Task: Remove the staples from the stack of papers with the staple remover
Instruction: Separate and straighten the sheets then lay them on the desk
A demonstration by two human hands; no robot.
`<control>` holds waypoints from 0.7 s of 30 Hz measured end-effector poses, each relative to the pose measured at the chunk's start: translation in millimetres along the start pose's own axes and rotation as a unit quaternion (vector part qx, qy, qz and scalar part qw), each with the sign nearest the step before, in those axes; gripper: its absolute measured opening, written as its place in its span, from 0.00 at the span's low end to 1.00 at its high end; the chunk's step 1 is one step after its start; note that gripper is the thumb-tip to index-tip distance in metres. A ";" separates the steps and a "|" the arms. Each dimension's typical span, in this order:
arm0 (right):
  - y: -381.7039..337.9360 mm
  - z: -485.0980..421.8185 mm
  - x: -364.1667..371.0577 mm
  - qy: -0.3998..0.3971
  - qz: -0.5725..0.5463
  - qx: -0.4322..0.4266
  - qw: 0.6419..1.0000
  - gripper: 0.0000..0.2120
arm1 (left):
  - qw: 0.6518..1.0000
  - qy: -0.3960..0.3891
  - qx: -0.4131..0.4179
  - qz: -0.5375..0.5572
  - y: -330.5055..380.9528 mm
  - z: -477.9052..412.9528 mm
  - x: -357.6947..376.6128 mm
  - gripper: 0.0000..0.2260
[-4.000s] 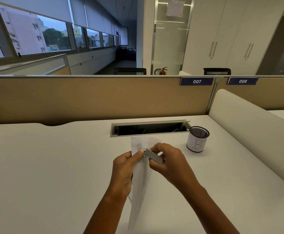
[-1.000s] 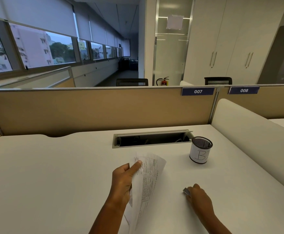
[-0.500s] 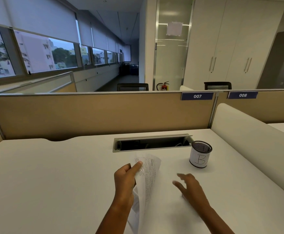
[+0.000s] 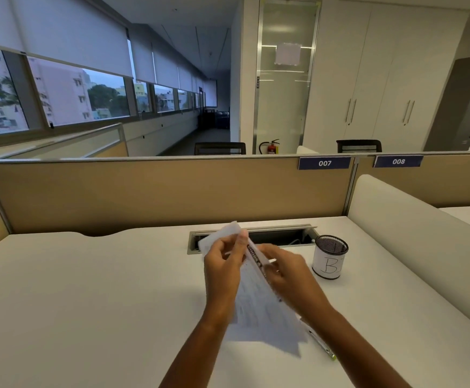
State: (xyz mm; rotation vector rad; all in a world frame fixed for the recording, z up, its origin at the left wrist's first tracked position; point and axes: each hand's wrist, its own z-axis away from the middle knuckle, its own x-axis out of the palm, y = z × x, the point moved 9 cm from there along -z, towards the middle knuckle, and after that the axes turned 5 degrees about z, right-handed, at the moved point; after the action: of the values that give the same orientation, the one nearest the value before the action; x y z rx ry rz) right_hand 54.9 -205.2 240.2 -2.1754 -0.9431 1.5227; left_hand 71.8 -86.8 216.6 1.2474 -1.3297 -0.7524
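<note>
The stack of printed papers is lifted off the white desk, with its lower end blurred. My left hand pinches the top left of the sheets, which curl back towards the cable slot. My right hand grips the right edge of a sheet that has a dark printed strip. The sheets are spread apart at the top, between the two hands. I cannot make out the staple remover. A thin, pen-like object with a green tip lies on the desk beside my right forearm, partly under the papers.
A black mesh cup with a white label marked "B" stands to the right of my hands. An open cable slot lies just behind the papers. Tan partition panels close off the back, and a padded white divider runs along the right.
My right hand set the staple remover down on the desk, then came back empty to the papers and took hold of their right edge. The sheets now spread apart at the top.
</note>
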 end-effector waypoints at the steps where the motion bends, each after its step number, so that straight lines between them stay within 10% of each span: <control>1: 0.5 -4.2 -10.2 0.017 0.030 -0.001 0.999 0.15 | 0.998 -0.010 0.037 -0.043 10.0 -2.6 -0.2 0.10; 5: -1.3 -18.0 -37.0 0.031 0.080 -0.016 0.996 0.11 | 0.937 -0.015 0.222 -0.269 51.1 -8.5 -4.0 0.16; 13: -21.4 -31.6 -45.3 -0.001 0.066 -0.057 0.996 0.05 | 0.985 -0.150 0.030 -0.081 34.9 -15.6 -4.6 0.01; 21: -56.8 -1.1 -43.1 0.266 0.168 -0.170 0.934 0.14 | 0.994 -0.095 0.039 -0.048 31.0 -6.1 -14.4 0.04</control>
State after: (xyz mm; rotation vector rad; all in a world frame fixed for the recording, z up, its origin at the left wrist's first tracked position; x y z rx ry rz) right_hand 27.9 -192.7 305.1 -2.9070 -0.7082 0.8259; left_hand 67.7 -64.4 242.7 1.3356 -1.4730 -0.9130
